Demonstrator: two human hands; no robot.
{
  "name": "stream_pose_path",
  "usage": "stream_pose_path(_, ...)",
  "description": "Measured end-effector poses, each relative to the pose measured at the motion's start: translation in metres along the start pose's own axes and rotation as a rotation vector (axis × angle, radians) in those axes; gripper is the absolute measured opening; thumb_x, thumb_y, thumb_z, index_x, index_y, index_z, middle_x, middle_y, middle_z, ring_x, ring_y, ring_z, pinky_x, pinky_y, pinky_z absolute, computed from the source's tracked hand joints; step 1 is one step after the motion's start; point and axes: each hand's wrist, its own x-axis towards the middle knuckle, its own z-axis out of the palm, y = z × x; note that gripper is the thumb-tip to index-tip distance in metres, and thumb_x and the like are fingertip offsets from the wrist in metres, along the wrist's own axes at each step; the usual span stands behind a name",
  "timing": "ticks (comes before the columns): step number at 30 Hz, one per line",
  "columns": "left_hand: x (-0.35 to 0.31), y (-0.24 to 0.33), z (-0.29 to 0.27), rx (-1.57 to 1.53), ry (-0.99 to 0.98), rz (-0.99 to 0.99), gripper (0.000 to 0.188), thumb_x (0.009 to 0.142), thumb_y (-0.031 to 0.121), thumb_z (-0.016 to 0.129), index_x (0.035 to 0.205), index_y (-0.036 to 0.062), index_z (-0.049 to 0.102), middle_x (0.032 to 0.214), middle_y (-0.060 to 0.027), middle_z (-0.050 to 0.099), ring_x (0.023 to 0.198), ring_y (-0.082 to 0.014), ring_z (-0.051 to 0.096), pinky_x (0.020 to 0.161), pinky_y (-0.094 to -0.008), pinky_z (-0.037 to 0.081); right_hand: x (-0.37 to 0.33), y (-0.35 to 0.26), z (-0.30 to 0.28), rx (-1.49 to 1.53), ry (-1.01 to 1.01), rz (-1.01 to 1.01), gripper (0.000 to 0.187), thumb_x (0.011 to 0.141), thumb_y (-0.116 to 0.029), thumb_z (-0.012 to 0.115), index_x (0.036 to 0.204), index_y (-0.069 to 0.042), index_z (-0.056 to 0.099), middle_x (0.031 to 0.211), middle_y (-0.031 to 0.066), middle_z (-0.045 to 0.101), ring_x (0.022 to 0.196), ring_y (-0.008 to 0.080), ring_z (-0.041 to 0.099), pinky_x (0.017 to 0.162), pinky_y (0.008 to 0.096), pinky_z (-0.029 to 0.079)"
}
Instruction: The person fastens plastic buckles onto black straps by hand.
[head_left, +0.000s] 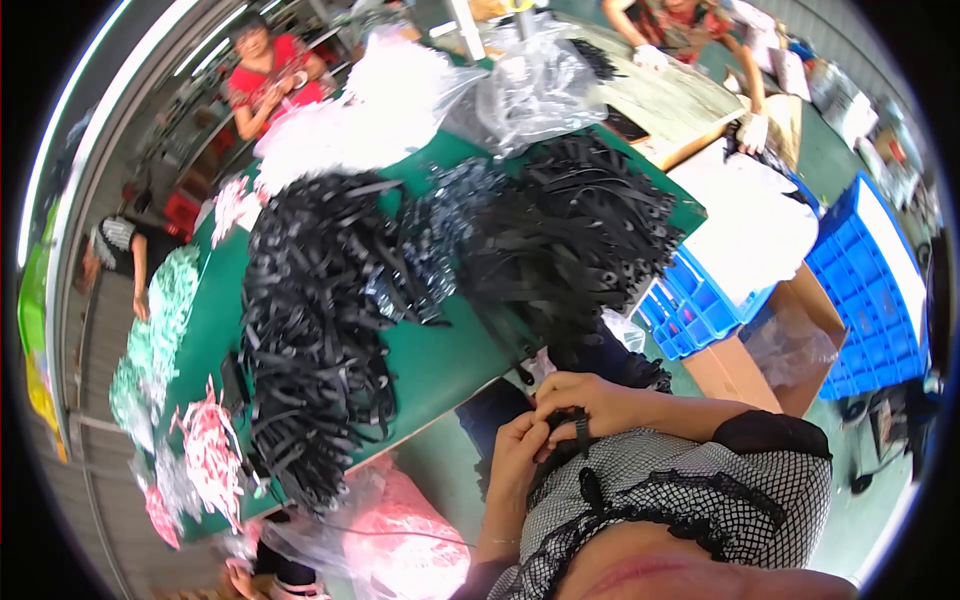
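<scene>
Close in front of my body, my left hand (517,449) and my right hand (580,400) meet with bent, closed fingers. Between them is a thin black strap (582,430), and a short end of it hangs below the right fingers. The fingertips partly hide how it is gripped. Just beyond the hands, a large heap of black straps (570,230) spills over the edge of the green table (440,360). A second long heap of black straps (315,320) lies further left, with crumpled clear plastic (435,240) between the two.
Pink strips (210,450) and mint-green strips (160,330) lie at the table's left. Below the near edge sits a pink-filled bag (400,530). Blue crates (865,290) and a cardboard box (730,375) stand right. Other people, including one in red (270,80), work around the table.
</scene>
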Motion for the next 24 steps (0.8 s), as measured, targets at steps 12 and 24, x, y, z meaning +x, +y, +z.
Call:
stream_pose_path(12, 0.000, 0.004, 0.002, 0.161, 0.038, 0.026, 0.031, 0.083, 0.030, 0.058, 0.093, 0.0000, 0.058, 0.069, 0.0017, 0.054, 0.056, -0.0036, 0.044, 0.050, -0.0145, 0.032, -0.003, 0.002, -0.009, -0.027, -0.020, -0.021, 0.024, 0.073, -0.009, 0.068, 0.094, -0.002, 0.059, 0.082, 0.0108, 0.057, 0.072, 0.0215, 0.059, 0.063, 0.0296, 0.046)
stream_pose_path(24, -0.005, 0.007, 0.008, -0.080, -0.141, 0.094, 0.039, 0.083, 0.034, 0.059, 0.091, -0.0039, 0.057, 0.063, -0.0026, 0.054, 0.049, -0.0054, 0.041, 0.045, -0.0168, 0.029, -0.004, 0.003, -0.006, 0.336, -0.083, 0.068, 0.022, 0.076, -0.005, 0.067, 0.095, 0.001, 0.058, 0.083, 0.0078, 0.060, 0.074, 0.0119, 0.058, 0.063, 0.0245, 0.046)
